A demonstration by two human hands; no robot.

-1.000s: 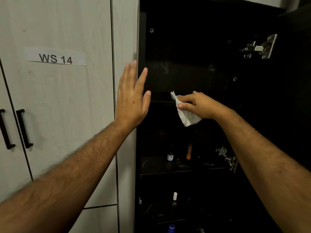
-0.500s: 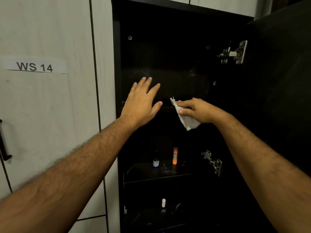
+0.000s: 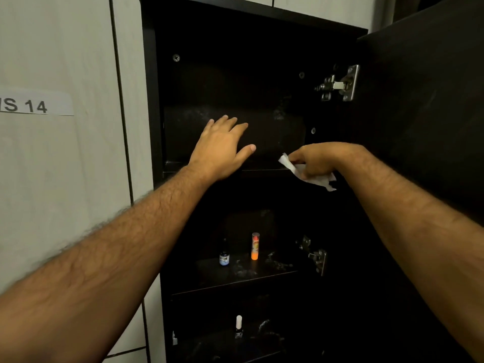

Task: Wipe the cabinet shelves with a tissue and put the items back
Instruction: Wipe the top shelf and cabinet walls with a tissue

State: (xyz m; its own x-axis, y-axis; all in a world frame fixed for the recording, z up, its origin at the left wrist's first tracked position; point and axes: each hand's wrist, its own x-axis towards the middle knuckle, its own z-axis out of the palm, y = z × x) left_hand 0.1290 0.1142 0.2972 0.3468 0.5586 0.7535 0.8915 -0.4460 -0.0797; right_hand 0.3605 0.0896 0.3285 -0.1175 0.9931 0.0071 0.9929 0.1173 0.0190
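A dark cabinet [image 3: 251,82] stands open in front of me, its door swung out to my right and pale cupboard fronts to my left. The tissue [image 3: 311,176] is pinched in my right hand [image 3: 318,159], crumpled at the front edge of the top shelf [image 3: 262,171], right side. It looks light, soft and easy to tear, so I judge it best bunched under my fingers [image 3: 297,158] and pressed flat, not dragged by a corner. My left hand [image 3: 222,148] is spread and relaxed over that shelf, holding nothing. Below, a small dark bottle [image 3: 224,254] and an orange tube [image 3: 255,246] stand on shelf 2, and a white-capped bottle [image 3: 238,326] on shelf 3.
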